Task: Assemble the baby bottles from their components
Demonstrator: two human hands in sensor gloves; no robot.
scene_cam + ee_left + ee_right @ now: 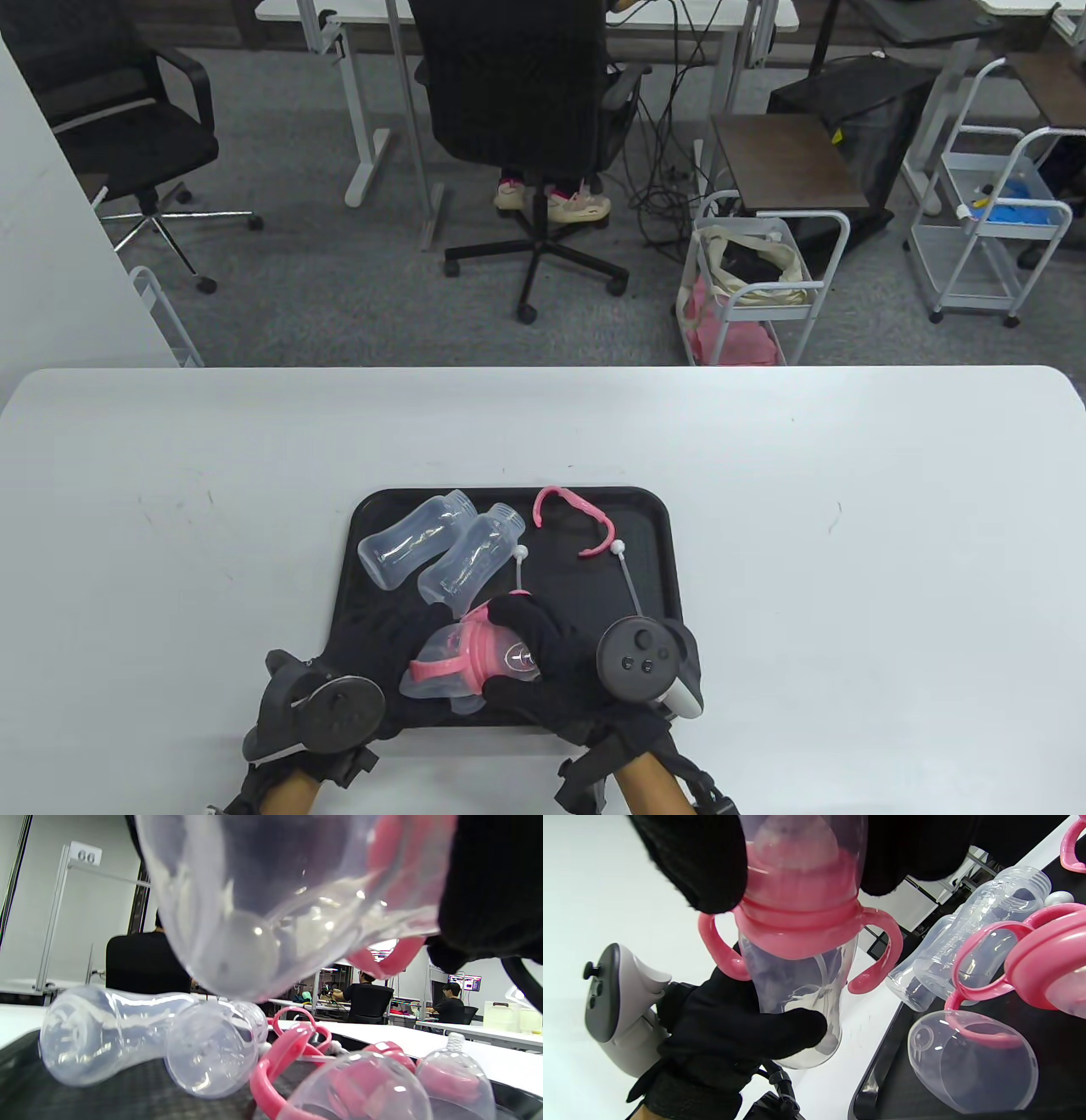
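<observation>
Behind, office chairs (522,93) stand beyond the white table (848,552).

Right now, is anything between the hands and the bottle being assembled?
No. Both already hold it: the right hand grips the cap end of the assembled bottle, above its pink handle collar, and the left hand holds the clear base. Two empty bottle bodies lie apart on the black tray.

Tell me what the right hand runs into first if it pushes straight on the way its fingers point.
Likely the nearer clear bottle body: the right hand, gripping the assembled bottle, points up-left across the tray. Depth is unclear.
</observation>
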